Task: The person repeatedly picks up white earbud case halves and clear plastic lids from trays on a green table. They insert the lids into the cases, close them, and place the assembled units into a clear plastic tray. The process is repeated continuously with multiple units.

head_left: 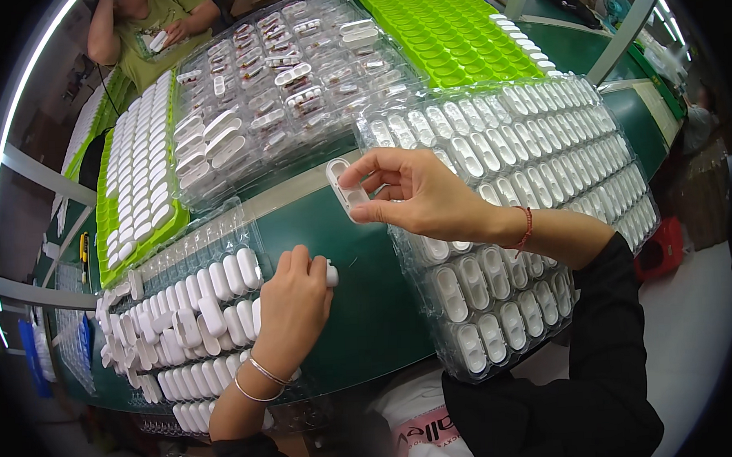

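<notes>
Over the green table (369, 310), my right hand (422, 193) pinches a long, rounded white earbud-case insert (336, 174) with two wells, between thumb and fingers. Lower and to the left, my left hand (292, 305) is closed around a small white case piece (331, 273); only its end shows past the fingers. That hand is beside a clear tray (179, 257) heaped with white oval case shells (210, 315). Under and beyond my right forearm stretches another clear plastic tray (413, 271), filled with rows of similar white two-well inserts (449, 294).
A bright green tray (183, 216) with white ovals stands at the left, another green tray (431, 34) at the far right. Between them lie clear trays with white and reddish parts (286, 73). Across the table a person (149, 25) holds a white piece. Metal posts (49, 177) rise nearby.
</notes>
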`<control>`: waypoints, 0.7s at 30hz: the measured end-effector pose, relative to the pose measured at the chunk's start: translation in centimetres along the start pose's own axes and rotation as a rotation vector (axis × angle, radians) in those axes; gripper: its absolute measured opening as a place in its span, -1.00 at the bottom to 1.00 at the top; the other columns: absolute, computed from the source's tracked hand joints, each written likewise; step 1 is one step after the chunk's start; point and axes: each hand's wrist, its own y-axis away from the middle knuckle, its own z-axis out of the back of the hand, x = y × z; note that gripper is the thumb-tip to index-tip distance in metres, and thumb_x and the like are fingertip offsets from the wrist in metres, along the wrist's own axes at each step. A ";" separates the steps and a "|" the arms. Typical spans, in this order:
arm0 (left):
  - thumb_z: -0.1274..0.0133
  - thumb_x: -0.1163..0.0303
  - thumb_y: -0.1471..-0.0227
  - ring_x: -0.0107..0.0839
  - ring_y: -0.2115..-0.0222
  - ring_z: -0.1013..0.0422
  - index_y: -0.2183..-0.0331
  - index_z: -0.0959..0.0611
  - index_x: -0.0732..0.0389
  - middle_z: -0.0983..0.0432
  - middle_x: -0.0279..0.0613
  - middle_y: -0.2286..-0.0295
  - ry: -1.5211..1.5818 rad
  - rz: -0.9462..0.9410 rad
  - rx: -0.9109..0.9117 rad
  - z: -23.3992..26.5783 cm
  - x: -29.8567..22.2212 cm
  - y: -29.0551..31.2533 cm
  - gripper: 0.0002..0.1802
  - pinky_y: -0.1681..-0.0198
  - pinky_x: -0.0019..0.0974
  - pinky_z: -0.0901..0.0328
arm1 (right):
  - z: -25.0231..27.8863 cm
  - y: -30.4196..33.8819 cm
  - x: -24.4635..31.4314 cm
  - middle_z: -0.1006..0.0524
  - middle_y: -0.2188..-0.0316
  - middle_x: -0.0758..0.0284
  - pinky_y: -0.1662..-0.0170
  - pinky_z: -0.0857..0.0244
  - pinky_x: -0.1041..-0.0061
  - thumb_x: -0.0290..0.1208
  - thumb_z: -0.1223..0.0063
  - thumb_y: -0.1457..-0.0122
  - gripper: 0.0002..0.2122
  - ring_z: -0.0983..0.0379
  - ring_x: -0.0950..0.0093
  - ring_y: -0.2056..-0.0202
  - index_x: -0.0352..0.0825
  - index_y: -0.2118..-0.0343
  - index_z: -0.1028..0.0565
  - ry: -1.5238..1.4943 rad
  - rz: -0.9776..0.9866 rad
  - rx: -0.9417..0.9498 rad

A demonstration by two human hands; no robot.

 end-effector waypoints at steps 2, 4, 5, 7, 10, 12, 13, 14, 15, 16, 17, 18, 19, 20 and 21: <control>-0.28 0.45 0.22 -0.22 0.37 -0.39 0.33 -0.58 0.22 -0.34 -0.18 0.40 -0.075 0.002 0.065 0.2 -0.6 0.0 -0.69 0.41 -0.16 -0.36 | -0.1 0.2 -0.2 -0.54 0.31 0.34 0.25 -0.38 0.65 -0.52 -0.23 -0.07 -0.73 -0.48 0.63 0.31 -0.44 0.16 -0.47 0.032 0.019 0.016; -0.27 0.48 0.19 -0.19 0.29 -0.43 0.35 -0.58 0.26 -0.41 -0.12 0.31 0.138 0.004 0.027 0.0 -0.3 -0.5 -0.72 0.35 -0.28 -0.40 | -0.3 0.2 -0.7 -0.54 0.31 0.36 0.25 -0.38 0.66 -0.52 -0.22 -0.08 -0.75 -0.47 0.65 0.31 -0.40 0.17 -0.49 0.041 0.080 0.038; -0.26 0.49 0.16 -0.20 0.26 -0.45 0.36 -0.58 0.26 -0.42 -0.09 0.29 0.313 0.017 -0.008 -0.9 0.5 -0.8 -0.75 0.32 -0.32 -0.41 | -0.3 0.2 -0.6 -0.53 0.26 0.35 0.19 -0.39 0.64 -0.53 -0.22 -0.08 -0.73 -0.46 0.64 0.27 -0.40 0.14 -0.48 0.066 0.054 0.071; -0.25 0.52 0.12 -0.24 0.22 -0.47 0.33 -0.58 0.27 -0.46 -0.05 0.24 0.654 0.100 -0.044 -1.0 0.9 -1.0 -0.76 0.27 -0.38 -0.41 | -0.1 0.4 0.1 -0.51 0.17 0.34 0.09 -0.41 0.59 -0.56 -0.21 -0.10 -0.71 -0.44 0.64 0.19 -0.40 0.10 -0.48 0.111 0.003 0.130; -0.24 0.58 0.09 -0.30 0.20 -0.49 0.23 -0.58 0.28 -0.50 -0.03 0.20 1.014 0.203 -0.148 0.3 0.3 -0.6 -0.69 0.18 -0.39 -0.40 | -0.5 0.8 0.3 -0.51 0.14 0.33 0.11 -0.44 0.56 -0.56 -0.19 -0.11 -0.69 -0.46 0.63 0.18 -0.38 0.06 -0.47 0.122 -0.023 0.133; -0.24 0.62 0.08 -0.35 0.19 -0.49 0.17 -0.58 0.27 -0.52 -0.05 0.19 1.059 0.117 -0.344 0.4 0.1 0.0 -0.64 0.15 -0.37 -0.39 | -0.7 1.1 0.1 -0.51 0.12 0.31 0.13 -0.45 0.57 -0.56 -0.17 -0.12 -0.68 -0.48 0.62 0.18 -0.37 0.03 -0.45 0.070 -0.048 0.144; -0.29 0.61 0.15 -0.29 0.21 -0.51 0.18 -0.58 0.28 -0.51 0.01 0.12 0.974 0.041 -0.429 0.7 -0.3 -0.1 -0.60 0.14 -0.33 -0.40 | -0.7 1.2 0.0 -0.50 0.10 0.31 0.14 -0.46 0.57 -0.56 -0.16 -0.13 -0.67 -0.49 0.61 0.18 -0.37 0.02 -0.44 0.044 -0.061 0.148; -0.30 0.61 0.16 -0.28 0.20 -0.51 0.18 -0.58 0.28 -0.50 0.03 0.09 0.886 -0.010 -0.439 0.9 -0.5 -0.1 -0.59 0.14 -0.33 -0.40 | -0.8 1.4 0.1 -0.50 0.09 0.30 0.15 -0.46 0.58 -0.57 -0.16 -0.13 -0.66 -0.50 0.59 0.19 -0.37 0.01 -0.43 0.026 -0.073 0.146; -0.31 0.60 0.18 -0.27 0.20 -0.51 0.18 -0.58 0.27 -0.49 0.05 0.07 0.793 -0.055 -0.453 1.3 -0.6 0.2 -0.57 0.14 -0.33 -0.40 | -1.1 1.6 0.3 -0.49 0.07 0.29 0.15 -0.46 0.59 -0.57 -0.16 -0.13 -0.65 -0.51 0.58 0.19 -0.37 0.00 -0.42 0.005 -0.082 0.153; -0.32 0.60 0.19 -0.26 0.19 -0.51 0.18 -0.58 0.27 -0.47 0.07 0.04 0.699 -0.102 -0.465 1.4 -0.7 0.5 -0.56 0.14 -0.32 -0.40 | -1.3 1.7 0.4 -0.49 0.06 0.28 0.16 -0.47 0.60 -0.58 -0.15 -0.13 -0.64 -0.53 0.57 0.20 -0.36 -0.02 -0.41 -0.015 -0.091 0.159; -0.34 0.60 0.22 -0.24 0.18 -0.52 0.19 -0.58 0.27 -0.45 0.11 0.01 0.779 -0.082 -0.452 1.1 -0.7 0.8 -0.54 0.13 -0.32 -0.40 | -1.4 1.7 0.5 -0.48 0.04 0.27 0.17 -0.47 0.60 -0.59 -0.15 -0.13 -0.63 -0.53 0.56 0.20 -0.37 -0.02 -0.40 -0.014 -0.075 0.175; -0.33 0.60 0.23 -0.24 0.17 -0.51 0.19 -0.58 0.27 -0.45 0.12 0.01 0.811 -0.079 -0.438 0.9 -0.8 1.0 -0.55 0.13 -0.32 -0.40 | -1.4 1.7 0.6 -0.47 0.03 0.27 0.18 -0.48 0.61 -0.60 -0.16 -0.12 -0.62 -0.54 0.54 0.19 -0.37 -0.02 -0.39 -0.010 -0.060 0.189; -0.33 0.61 0.23 -0.23 0.16 -0.51 0.20 -0.58 0.27 -0.45 0.13 0.02 0.843 -0.076 -0.424 0.8 -0.9 1.1 -0.55 0.13 -0.31 -0.41 | -1.5 1.8 0.5 -0.47 0.01 0.26 0.19 -0.48 0.61 -0.60 -0.16 -0.11 -0.61 -0.55 0.53 0.19 -0.37 -0.03 -0.39 -0.006 -0.046 0.202; -0.33 0.62 0.23 -0.23 0.15 -0.51 0.21 -0.58 0.27 -0.45 0.14 0.02 0.874 -0.074 -0.410 0.7 -0.9 1.3 -0.55 0.12 -0.31 -0.41 | -1.7 1.8 0.4 -0.47 0.01 0.25 0.19 -0.48 0.61 -0.61 -0.16 -0.11 -0.61 -0.55 0.52 0.19 -0.37 -0.02 -0.39 0.007 -0.029 0.198; -0.33 0.62 0.24 -0.21 0.13 -0.51 0.21 -0.58 0.27 -0.46 0.14 0.02 0.870 -0.070 -0.404 0.7 -1.0 1.3 -0.55 0.12 -0.31 -0.41 | -1.7 1.8 0.3 -0.47 0.00 0.24 0.19 -0.49 0.61 -0.62 -0.17 -0.10 -0.61 -0.55 0.52 0.20 -0.37 -0.02 -0.39 0.022 -0.012 0.191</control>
